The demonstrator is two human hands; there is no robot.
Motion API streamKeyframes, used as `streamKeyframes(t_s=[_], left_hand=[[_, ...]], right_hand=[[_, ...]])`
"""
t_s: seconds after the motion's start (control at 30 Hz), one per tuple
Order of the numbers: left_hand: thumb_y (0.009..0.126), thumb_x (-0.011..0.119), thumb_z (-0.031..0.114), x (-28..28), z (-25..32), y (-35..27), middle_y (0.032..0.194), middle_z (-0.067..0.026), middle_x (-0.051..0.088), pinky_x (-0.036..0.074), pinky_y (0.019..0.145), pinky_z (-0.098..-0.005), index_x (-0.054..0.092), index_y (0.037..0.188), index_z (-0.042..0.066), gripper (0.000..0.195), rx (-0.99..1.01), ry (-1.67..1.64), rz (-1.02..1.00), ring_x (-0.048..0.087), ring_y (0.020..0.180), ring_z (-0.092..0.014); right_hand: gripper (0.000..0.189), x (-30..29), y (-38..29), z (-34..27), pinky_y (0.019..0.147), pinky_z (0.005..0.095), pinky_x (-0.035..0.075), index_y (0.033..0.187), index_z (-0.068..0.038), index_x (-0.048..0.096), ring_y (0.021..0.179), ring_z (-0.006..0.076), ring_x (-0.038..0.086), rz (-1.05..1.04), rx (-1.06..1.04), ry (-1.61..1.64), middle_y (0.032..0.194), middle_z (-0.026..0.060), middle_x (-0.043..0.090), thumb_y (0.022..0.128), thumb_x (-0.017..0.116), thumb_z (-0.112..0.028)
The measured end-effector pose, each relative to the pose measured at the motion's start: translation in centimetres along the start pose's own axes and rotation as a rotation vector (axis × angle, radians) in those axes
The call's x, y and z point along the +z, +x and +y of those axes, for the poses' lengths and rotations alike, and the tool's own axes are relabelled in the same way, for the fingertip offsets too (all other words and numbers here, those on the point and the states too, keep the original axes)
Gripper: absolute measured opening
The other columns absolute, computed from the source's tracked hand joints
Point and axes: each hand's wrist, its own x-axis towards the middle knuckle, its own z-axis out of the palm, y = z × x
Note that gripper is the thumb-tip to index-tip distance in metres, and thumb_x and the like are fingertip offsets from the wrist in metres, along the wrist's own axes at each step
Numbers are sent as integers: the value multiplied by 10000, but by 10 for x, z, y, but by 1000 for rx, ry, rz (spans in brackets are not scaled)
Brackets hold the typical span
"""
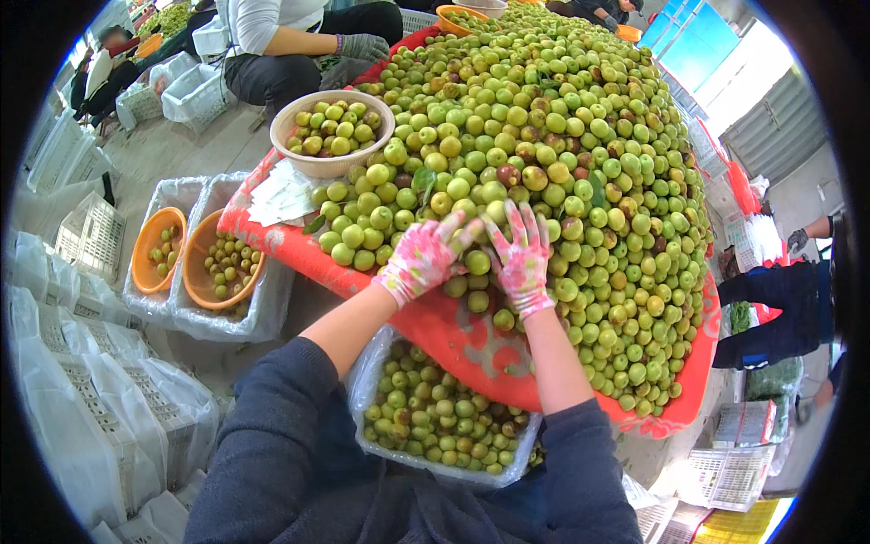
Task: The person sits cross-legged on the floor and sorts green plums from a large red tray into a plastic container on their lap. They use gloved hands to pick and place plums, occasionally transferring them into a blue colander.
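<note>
A large heap of round green fruits (516, 122), some with brown patches, lies on a red patterned cloth (299, 248). At its near edge my left hand (425, 258), in a pink floral glove, rests its fingers against the fruits. My right hand (522, 255), gloved alike, spreads its fingers over fruits just to the right. Between both hands sits a single green fruit (477, 262). Neither hand visibly grips a fruit, though the fingertips are slightly blurred. Below my forearms stands a plastic-lined crate (367, 428) filled with more fruits.
A beige colander (326, 163) of fruits stands beside white paper sheets (282, 194). Left are two lined crates (272, 316) with orange bowls (194, 289) and stacked lined crates (102, 408). A person's gloved hand (363, 47) is at upper left; another person (781, 306) stands right.
</note>
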Motion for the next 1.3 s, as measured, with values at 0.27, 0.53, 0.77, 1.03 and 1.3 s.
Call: streamKeyframes(t_s=[0.27,0.53,0.77,1.03,1.3], left_hand=[[914,568,489,9,-40,59,1489,-225,397,266,1137,-520,397,1477,149,680,-251,-154,242,380,1369,-385],[941,470,586,21,-48,56,1533,-225,338,221,1163,-501,318,1525,132,755,-254,-91,195,343,1397,-381],[926,595,419,-3,-19,0,1456,-246,422,328,1100,-480,423,1462,119,638,-221,-54,359,413,1332,-401],[898,609,69,-32,83,-156,1066,-145,652,522,882,-418,625,1115,76,218,-248,-464,229,627,1021,-342],[846,682,341,-31,146,-278,1116,-163,617,509,861,-451,590,1179,99,422,-543,-359,-686,619,1041,-358]], right_hand=[[428,23,117,31,1191,487,208,1362,-198,552,1394,316,390,-237,-78,-98,1480,142,458,977,484,-372],[459,-33,101,49,1104,391,363,1301,-124,620,1303,298,493,25,231,453,1393,154,543,939,570,-403],[251,-152,-117,-15,738,247,485,1088,-29,710,820,87,602,-450,621,1507,906,10,693,954,636,-227],[571,-78,-252,-151,1077,432,376,1388,-123,510,1274,298,507,-684,505,659,1356,142,560,861,676,-267],[434,-47,-251,-178,948,463,450,1271,-146,592,1050,323,603,-706,498,411,1164,132,604,856,661,-253]])
